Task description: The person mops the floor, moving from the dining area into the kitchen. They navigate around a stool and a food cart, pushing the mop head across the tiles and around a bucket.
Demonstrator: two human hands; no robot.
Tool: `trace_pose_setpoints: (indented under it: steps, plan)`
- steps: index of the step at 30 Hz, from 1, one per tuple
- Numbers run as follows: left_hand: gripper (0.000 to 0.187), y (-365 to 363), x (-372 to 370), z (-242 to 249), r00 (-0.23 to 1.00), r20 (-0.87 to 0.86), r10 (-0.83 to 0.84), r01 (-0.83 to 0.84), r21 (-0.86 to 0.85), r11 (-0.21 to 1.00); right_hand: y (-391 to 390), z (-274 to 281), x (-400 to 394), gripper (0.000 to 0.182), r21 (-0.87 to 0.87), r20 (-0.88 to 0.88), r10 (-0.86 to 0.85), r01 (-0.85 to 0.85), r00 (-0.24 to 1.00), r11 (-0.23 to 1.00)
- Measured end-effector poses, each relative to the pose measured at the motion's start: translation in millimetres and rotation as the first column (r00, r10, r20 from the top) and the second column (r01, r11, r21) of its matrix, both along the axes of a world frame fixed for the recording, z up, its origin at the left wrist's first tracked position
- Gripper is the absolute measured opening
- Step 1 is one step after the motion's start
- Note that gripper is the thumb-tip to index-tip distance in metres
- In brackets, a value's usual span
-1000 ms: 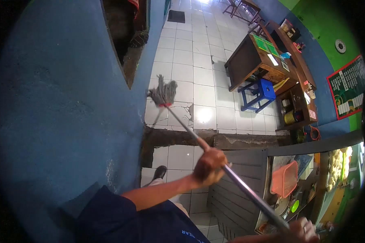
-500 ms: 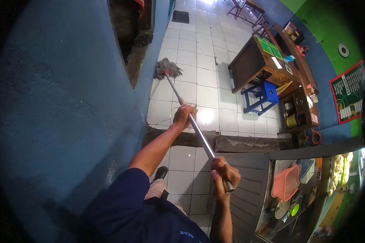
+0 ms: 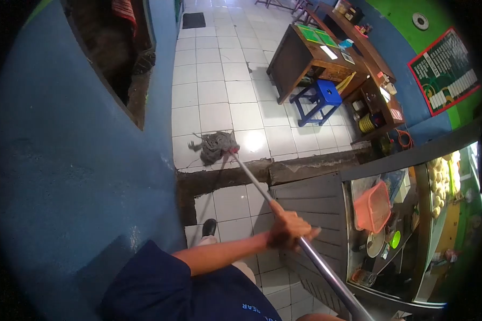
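My left hand (image 3: 290,230) is wrapped round the metal handle (image 3: 332,274) of a mop, partway along its length. The handle slants from the bottom edge up and left to a grey string mop head (image 3: 217,147) with a red clamp. Its strands lie bunched on the white floor tiles (image 3: 214,115), just beyond a dark, worn step (image 3: 225,176). Only a sliver of my right arm (image 3: 318,317) shows at the bottom edge. My right hand is out of view, and so is the handle's near end.
A blue wall (image 3: 91,160) with a rough opening stands on the left. To the right are a wooden desk (image 3: 289,64), a blue plastic stool (image 3: 326,93) and a slatted grey counter side (image 3: 310,208). A pink basket (image 3: 372,208) sits in the glass case. One shoe (image 3: 209,227) is below me.
The mop head has come back toward me across the tiles, close to the step. My left hand has moved down and right with the handle; my right hand has left the view.
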State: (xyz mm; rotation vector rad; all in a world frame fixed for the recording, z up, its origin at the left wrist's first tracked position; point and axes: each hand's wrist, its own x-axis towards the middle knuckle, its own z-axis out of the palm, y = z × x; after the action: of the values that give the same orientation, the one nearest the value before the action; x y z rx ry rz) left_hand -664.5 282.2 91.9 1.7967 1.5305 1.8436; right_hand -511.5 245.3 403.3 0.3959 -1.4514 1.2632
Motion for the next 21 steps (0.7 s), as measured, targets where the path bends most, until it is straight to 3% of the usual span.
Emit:
trace_pose_setpoints:
  steps: [2, 3, 4, 7, 8, 9, 12, 13, 15, 17, 18, 19, 21]
  plan:
    - [0.046, 24, -24, -24, 0.983, -0.106, 0.149, -0.142, 0.067, 0.987, 4, -34, -12, 0.046, 0.001, -0.03, -0.051, 0.051, 0.998, 0.999]
    - [0.045, 36, -36, -36, 0.972, -0.124, 0.199, -0.19, 0.08, 0.979, 11, -67, 9, 0.03, 0.196, 0.159, -0.373, 0.341, 0.914, 0.919]
    - [0.042, 50, -51, -51, 0.977, -0.083, 0.194, -0.191, 0.046, 0.981, 19, -110, 45, 0.015, 0.426, 0.261, -0.669, 0.538, 0.696, 0.727]
    - [0.036, 91, -94, -117, 0.986, -0.006, 0.168, -0.167, -0.121, 0.978, 0, -169, -29, 0.014, -0.049, 0.411, -0.674, 0.753, 0.614, 0.656]
    - [0.034, 91, -107, -126, 0.991, -0.003, 0.135, -0.133, -0.189, 0.973, -1, -181, -40, 0.017, -0.125, 0.419, -0.609, 0.708, 0.673, 0.695]
    - [0.033, 89, -106, -130, 0.99, -0.016, 0.143, -0.144, -0.198, 0.97, 16, -199, -28, 0.02, -0.035, 0.446, -0.446, 0.513, 0.776, 0.858]
    - [0.033, 90, -97, -123, 0.983, -0.019, 0.181, -0.181, -0.206, 0.962, -7, -188, -17, 0.034, -0.188, 0.462, -0.569, 0.703, 0.68, 0.686]
    - [0.033, 84, -76, -107, 0.981, 0.013, 0.193, -0.186, -0.211, 0.96, -4, -169, -4, 0.029, -0.164, 0.478, -0.601, 0.737, 0.64, 0.655]
    - [0.034, 69, -34, -81, 0.979, 0.042, 0.2, -0.189, -0.188, 0.964, -2, -108, 21, 0.025, -0.041, 0.418, -0.615, 0.69, 0.669, 0.722]
    - [0.037, 44, 5, -44, 0.98, -0.008, 0.197, -0.196, -0.126, 0.972, -1, -54, 28, 0.032, -0.01, 0.258, -0.452, 0.47, 0.854, 0.883]
    - [0.039, 27, 20, -17, 0.978, -0.057, 0.199, -0.203, -0.09, 0.975, 3, -32, 23, 0.047, -0.016, 0.097, -0.241, 0.244, 0.966, 0.97]
    - [0.041, 10, 31, 5, 0.983, -0.053, 0.178, -0.18, -0.046, 0.983, -2, -15, 18, 0.045, -0.009, -0.089, -0.144, 0.144, 0.986, 0.99]
    - [0.045, -1, 40, 14, 0.992, -0.043, 0.121, -0.12, 0.02, 0.993, -17, 5, 28, 0.044, 0.031, -0.091, -0.123, 0.126, 0.988, 0.991]
